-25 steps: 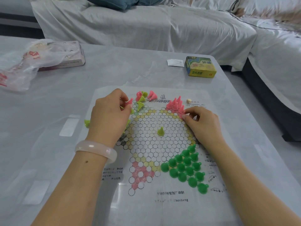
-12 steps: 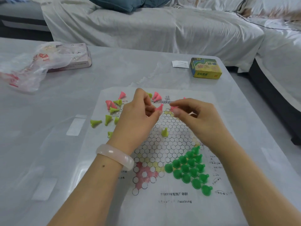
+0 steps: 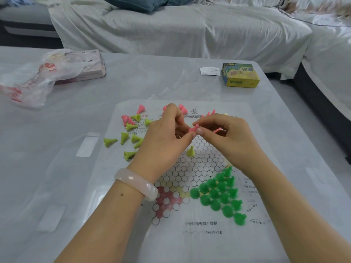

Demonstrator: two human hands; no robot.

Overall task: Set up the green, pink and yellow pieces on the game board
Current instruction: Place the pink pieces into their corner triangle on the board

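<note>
Both hands meet over the game board (image 3: 199,236), left hand (image 3: 163,141) and right hand (image 3: 228,137) fingers pinching one pink piece (image 3: 194,128) between them. Green pieces (image 3: 220,194) stand packed in the board's near-right corner, yellow pieces (image 3: 131,139) lie scattered left.

Two bare forearms, no sleeves in view. Left hand (image 3: 163,141): a smooth, thick, translucent pale-pink stone-like bangle (image 3: 136,184) circles the wrist; a small dark mole (image 3: 122,194) lies on the forearm just below the bangle. Right hand (image 3: 228,137): wrist unadorned beside the bangle's counterpart; fingers (image 3: 199,131) with short, unpainted nails. No rings visible.
</note>
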